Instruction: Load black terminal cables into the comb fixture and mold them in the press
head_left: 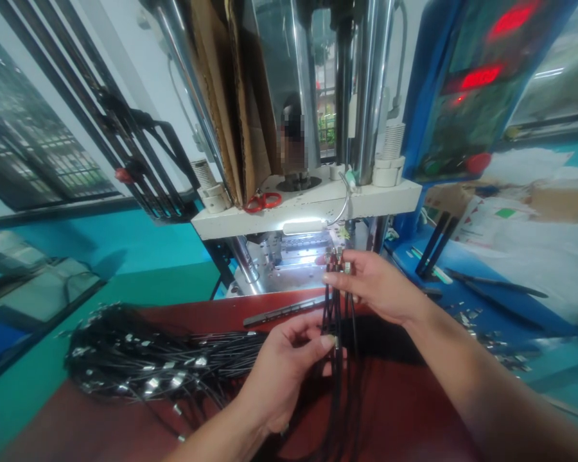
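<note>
Several thin black cables [337, 308] with metal ends hang between my two hands over the dark red tabletop. My right hand [366, 282] pinches them near their upper metal ends, in front of the lit press opening. Lower down, my left hand [298, 353] is closed on the same cables, its thumb beside a small metal piece on one of them. The cables' lower parts run down past the bottom of the view. To the left of my left hand lies a large bundle of black cables [164, 359] with shiny metal fittings.
Ahead stands a press with a white plate [260, 218], bearing red-handled scissors [264, 202] and cardboard [250, 102]. A dark metal strip [284, 310] lies before it. At right are black tweezers [496, 289], small metal parts [496, 340] and a blue control box [433, 96].
</note>
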### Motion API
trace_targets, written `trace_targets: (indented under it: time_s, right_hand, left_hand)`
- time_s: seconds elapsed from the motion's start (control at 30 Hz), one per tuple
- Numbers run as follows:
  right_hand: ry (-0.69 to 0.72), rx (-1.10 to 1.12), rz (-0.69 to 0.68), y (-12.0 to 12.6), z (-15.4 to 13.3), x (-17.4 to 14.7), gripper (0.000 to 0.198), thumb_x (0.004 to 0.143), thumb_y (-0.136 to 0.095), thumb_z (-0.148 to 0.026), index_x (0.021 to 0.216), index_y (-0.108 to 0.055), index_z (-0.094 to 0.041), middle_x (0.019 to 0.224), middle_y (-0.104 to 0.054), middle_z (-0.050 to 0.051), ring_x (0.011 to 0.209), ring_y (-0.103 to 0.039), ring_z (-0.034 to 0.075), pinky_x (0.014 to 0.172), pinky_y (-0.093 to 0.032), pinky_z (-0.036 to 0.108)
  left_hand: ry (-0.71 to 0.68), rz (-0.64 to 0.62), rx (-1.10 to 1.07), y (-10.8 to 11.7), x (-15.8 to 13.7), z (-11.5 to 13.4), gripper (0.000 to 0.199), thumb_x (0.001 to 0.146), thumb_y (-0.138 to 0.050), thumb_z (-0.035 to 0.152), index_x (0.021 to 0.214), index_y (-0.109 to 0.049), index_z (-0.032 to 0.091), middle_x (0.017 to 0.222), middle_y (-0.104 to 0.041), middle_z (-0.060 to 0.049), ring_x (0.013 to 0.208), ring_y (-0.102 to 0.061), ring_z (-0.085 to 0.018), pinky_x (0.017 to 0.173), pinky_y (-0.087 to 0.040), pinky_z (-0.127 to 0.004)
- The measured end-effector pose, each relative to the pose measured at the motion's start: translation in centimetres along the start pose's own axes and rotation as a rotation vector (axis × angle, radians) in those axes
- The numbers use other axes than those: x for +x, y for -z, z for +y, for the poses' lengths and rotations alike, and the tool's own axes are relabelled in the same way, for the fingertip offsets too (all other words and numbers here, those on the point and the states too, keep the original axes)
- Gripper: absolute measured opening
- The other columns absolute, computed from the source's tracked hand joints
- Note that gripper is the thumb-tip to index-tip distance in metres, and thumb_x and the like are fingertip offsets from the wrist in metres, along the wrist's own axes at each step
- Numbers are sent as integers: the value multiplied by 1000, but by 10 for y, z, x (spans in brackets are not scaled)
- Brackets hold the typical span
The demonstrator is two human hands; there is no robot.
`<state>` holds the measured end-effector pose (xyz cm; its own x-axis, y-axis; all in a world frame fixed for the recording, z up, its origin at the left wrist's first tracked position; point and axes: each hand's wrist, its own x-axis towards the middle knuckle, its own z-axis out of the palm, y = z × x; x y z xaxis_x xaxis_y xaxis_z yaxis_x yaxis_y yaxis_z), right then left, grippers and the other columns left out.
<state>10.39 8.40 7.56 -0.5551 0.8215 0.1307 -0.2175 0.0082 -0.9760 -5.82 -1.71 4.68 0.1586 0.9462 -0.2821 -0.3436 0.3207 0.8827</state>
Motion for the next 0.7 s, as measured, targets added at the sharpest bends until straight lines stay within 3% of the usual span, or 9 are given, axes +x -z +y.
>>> trace_targets:
  time_s: [0.1, 0.2, 0.4, 0.6, 0.7]
  right_hand:
    - [-8, -19, -8, -2, -1, 0, 26, 79, -77, -30, 102, -67, -21, 92, -68, 3, 78, -65, 16, 67, -57, 29]
    - [-12, 24, -37, -2, 0, -1, 21, 81, -76, -26, 99, -66, -22, 92, -67, 2, 84, -67, 18, 72, -59, 32]
    - [-115, -66, -56, -1, 6, -2, 42, 81, -75, -25, 119, -59, -29, 81, -64, -2, 64, -64, 13, 47, -48, 20]
    - [-4, -26, -137, -5, 11, 1, 27, 81, -75, -26, 104, -61, -24, 87, -64, -1, 78, -65, 16, 71, -55, 30]
    - [35, -118, -29, -5, 14, 2, 53, 79, -77, -26, 125, -52, -30, 95, -63, 0, 79, -63, 16, 66, -55, 29]
  left_hand:
    - [-25, 34, 10, -2, 1, -1, 20, 75, -78, 21, 83, -62, 14, 75, -62, -1, 66, -59, -11, 62, -47, -24]
    - [-9, 54, -7, -2, 2, -1, 22, 75, -77, 19, 78, -56, 15, 79, -61, -1, 69, -58, -11, 64, -48, -24]
    - [-11, 29, -38, -2, 3, -1, 17, 82, -72, 22, 87, -58, 15, 85, -61, -2, 74, -60, -12, 70, -50, -26]
    - [2, -48, -70, -7, 3, 0, 24, 86, -68, 27, 104, -57, 15, 95, -65, -7, 84, -67, -20, 80, -52, -34]
    - [31, -99, -83, -5, 2, -1, 27, 87, -66, 25, 111, -56, 15, 99, -66, -9, 87, -67, -21, 83, -51, -37]
